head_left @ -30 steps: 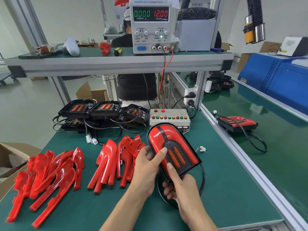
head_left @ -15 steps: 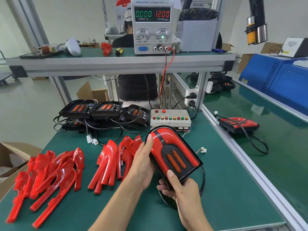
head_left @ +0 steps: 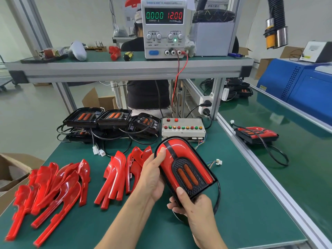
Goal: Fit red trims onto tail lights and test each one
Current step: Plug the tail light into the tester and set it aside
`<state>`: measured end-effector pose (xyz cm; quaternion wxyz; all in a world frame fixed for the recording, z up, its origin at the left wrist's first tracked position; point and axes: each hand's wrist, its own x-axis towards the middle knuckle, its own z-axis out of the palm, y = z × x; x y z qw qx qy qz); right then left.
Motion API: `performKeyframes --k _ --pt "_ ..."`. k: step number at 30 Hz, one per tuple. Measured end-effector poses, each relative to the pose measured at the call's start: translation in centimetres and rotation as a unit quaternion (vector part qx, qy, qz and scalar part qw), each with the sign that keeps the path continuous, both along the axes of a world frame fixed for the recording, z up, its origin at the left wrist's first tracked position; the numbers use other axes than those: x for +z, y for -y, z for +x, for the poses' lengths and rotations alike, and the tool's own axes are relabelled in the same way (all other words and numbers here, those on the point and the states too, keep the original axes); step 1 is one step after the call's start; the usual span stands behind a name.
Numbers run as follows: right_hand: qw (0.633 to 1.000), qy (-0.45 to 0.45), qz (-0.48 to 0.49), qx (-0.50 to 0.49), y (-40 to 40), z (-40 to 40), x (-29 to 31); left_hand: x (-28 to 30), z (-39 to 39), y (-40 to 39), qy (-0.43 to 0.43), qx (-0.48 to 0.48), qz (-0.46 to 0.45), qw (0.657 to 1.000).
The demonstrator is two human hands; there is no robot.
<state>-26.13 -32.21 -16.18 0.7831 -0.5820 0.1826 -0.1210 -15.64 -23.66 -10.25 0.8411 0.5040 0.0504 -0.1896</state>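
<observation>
We stand at a green-topped bench (head_left: pixel 242 203) in a workshop, with a shelf above it and a second bench to the right. Nearest us, our right hand (head_left: pixel 193 206) grips the lower end of the tail light (head_left: pixel 185 169), thumb laid on its black grille edge, while our left hand (head_left: pixel 152 177) cups its left side, thumb pressing the red trim (head_left: pixel 177 147) near the rounded top. Over the last second the left thumb has slid from the middle of the lamp up toward the crown, and the unit has tipped a little more upright; we judge the trim is being pressed home along its edge, so fitting looks nearly done and testing comes next. The lamp's black cable loops beneath it, and its small white connector (head_left: pixel 218 161) lies loose on the bench, not plugged in.

Left of the hands lie two heaps of spare red trims (head_left: pixel 53 191). Farther back sit untrimmed black lamp bodies (head_left: pixel 113 116) and the test box (head_left: pixel 183 127) with its coloured buttons. On the shelf the power supply (head_left: pixel 164 27) reads zero current, twelve volts. A finished lamp (head_left: pixel 255 133) rests on the right bench.
</observation>
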Motion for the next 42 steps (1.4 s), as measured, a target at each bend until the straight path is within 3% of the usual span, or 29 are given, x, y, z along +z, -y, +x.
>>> performKeyframes --k 22,27,32,42 --pt "0.998 -0.003 -0.058 0.013 0.0 -0.2 -0.2 -1.0 0.4 -0.9 -0.011 -0.007 -0.038 0.999" --pt "0.999 -0.007 -0.044 0.015 0.1 -0.2 -0.1 -0.9 0.4 -0.8 0.009 -0.025 -0.029 0.999" --pt "1.000 -0.003 0.005 0.012 0.2 -0.1 0.3 -1.3 0.1 -1.4 0.058 -0.115 -0.034 0.991" --pt "0.999 0.010 0.028 0.030 0.6 -0.2 -0.1 -1.6 0.2 -1.0 0.076 -0.095 -0.012 0.993"
